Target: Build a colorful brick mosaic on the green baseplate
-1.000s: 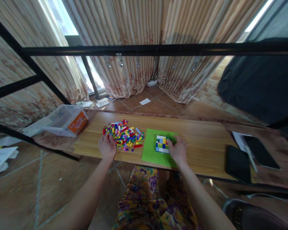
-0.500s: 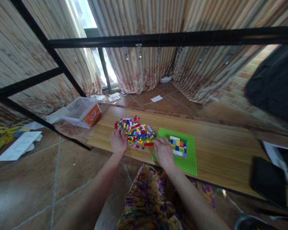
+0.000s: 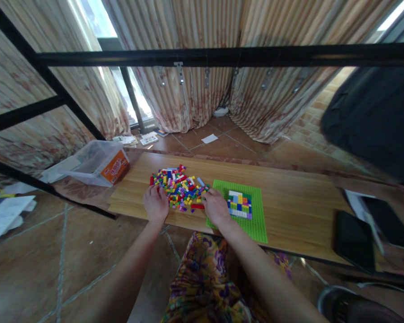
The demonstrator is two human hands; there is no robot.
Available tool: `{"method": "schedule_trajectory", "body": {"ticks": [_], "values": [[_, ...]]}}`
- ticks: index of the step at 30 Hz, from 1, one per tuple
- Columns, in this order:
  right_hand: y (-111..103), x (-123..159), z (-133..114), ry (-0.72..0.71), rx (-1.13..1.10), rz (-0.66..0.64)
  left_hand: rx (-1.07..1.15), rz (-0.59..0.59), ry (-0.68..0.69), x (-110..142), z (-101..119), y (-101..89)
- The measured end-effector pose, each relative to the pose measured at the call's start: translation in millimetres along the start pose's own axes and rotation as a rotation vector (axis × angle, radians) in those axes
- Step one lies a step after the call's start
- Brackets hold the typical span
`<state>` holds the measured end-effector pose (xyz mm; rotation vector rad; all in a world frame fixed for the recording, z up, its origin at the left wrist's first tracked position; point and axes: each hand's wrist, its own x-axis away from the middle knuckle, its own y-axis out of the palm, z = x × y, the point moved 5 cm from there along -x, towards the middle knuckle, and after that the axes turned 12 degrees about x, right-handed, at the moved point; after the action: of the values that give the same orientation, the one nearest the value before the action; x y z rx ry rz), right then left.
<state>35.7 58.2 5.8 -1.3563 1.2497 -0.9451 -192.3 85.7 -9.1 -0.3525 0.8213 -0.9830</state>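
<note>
The head camera looks down over bricks [image 3: 181,189].

This looks like a home: long patterned curtains [image 3: 202,27] by a window [image 3: 97,20], brown floor tiles [image 3: 30,264], toy bricks [image 3: 182,190] on a wooden counter [image 3: 299,206].

The baseplate [image 3: 245,228] is bright green, the loose bricks [image 3: 182,190] multicoloured, the curtains [image 3: 195,101] striped beige.

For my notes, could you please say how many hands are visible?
2: left hand at the left of the brick pile, right hand over the left edge of the green baseplate.
</note>
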Motion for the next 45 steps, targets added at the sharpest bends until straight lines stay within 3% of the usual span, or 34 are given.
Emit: {"method": "schedule_trajectory", "body": {"ticks": [5,12,16,24,27,37,45], "values": [[-6,7,3,0.04,-0.107,0.075,0.005,-0.002,-0.006,-1,0,0.5],[-18,43,29,0.232,-0.687,0.244,-0.008,-0.013,0.003,-1,0,0.5],[-21,61,45,0.309,-0.837,0.283,-0.011,-0.013,0.004,-2,-2,1.3],[-36,110,112,0.447,-0.575,0.375,-0.015,-0.003,0.023,-3,-3,2.9],[-39,116,130,0.476,-0.458,0.39,-0.023,0.0,0.026,-3,-1,2.2],[-39,82,121,0.304,-0.309,0.4,-0.024,0.008,0.03,-3,0,1.3],[-28,80,124,0.322,-0.249,0.437,-0.025,-0.015,0.011,-3,0,2.0]]}}
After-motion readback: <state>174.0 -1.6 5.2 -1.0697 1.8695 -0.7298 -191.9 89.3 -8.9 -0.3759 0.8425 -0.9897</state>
